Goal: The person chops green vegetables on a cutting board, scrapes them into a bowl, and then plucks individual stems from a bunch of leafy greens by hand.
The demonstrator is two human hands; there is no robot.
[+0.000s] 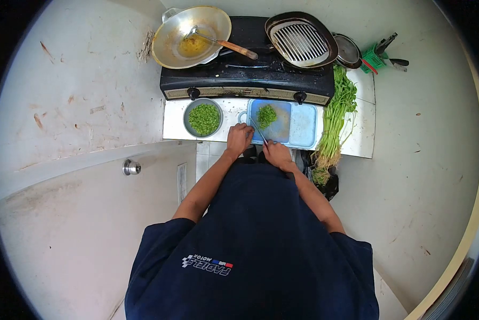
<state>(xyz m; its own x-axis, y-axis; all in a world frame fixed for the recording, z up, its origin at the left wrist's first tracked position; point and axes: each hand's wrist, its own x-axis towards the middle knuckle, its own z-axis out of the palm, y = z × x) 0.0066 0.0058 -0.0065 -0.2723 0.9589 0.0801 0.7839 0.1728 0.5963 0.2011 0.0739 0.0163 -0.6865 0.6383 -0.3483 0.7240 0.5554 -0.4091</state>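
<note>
Right hand [276, 153] at the near edge of the counter, fingers closed round the handle of a knife [259, 131]. The thin blade slants away over the blue cutting board [302, 128], its tip near the left hand.

Left hand [239, 137] curled at the board's near left corner, knuckles up. Too small to tell whether it pinches anything or only rests there.

Just beyond the blade, a small heap of chopped greens [266, 115] on the board's far half. Judgement: light, soft, loose pieces, probably damp and clingy. They would scatter if pinched and are best scooped with a cupped hand or pushed with the flat of the blade. The knife looks stiff, light and sharp, so hold it by the handle only.

Left of the board, apart from it, a metal bowl [188, 124] full of the same chopped green.

Right of the board, a long bunch of leafy stems [335, 117], limp, roots toward the person.

Farther off, a black stove [247, 82]. It carries a wok [167, 40] with a spatula [226, 44] on the left and a ridged grill pan [302, 40] on the right.
</note>
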